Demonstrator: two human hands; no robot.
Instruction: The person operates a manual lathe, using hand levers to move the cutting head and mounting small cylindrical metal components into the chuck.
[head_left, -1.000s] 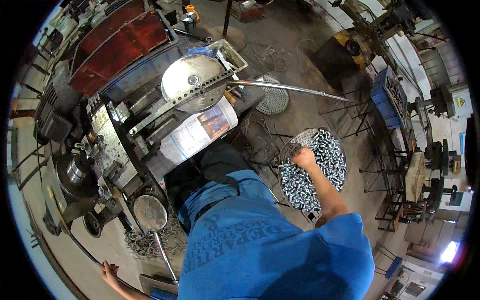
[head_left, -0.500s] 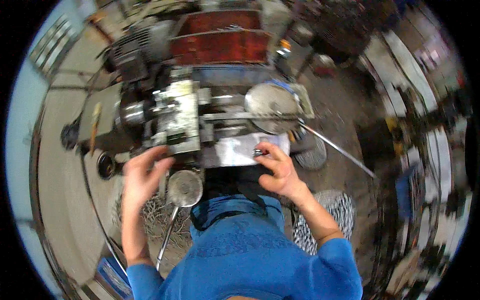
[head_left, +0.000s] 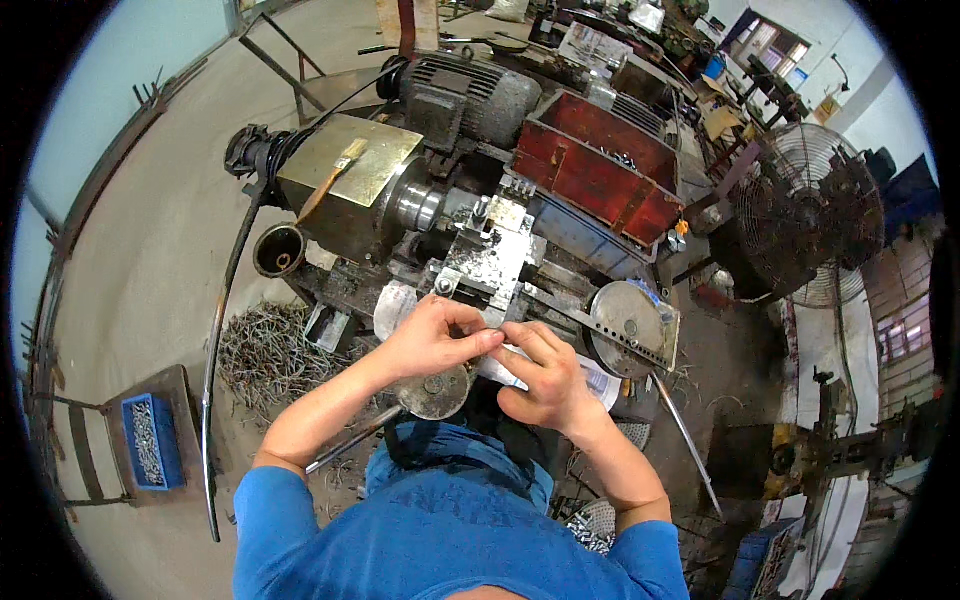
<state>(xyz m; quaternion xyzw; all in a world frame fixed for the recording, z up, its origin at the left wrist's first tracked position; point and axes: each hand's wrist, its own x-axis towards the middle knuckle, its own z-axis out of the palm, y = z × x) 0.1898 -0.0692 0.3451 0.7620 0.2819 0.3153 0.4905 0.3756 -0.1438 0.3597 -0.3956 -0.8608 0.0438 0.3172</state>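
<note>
Left hand (head_left: 440, 338): curled, can't tell if it's pinching anything (fingers hide it)
Right hand (head_left: 548, 375): same, fingertips meeting; fiddling step, I'd guess
Machine (head_left: 490, 260): 12 o'clock; next move probably wants steady fingertips

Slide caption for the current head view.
Bare left hand and right hand, fingertips together, at a grey metal lathe; open rectangular red box beyond.

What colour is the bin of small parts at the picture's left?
The bin is blue, seen best in the head view.
</note>
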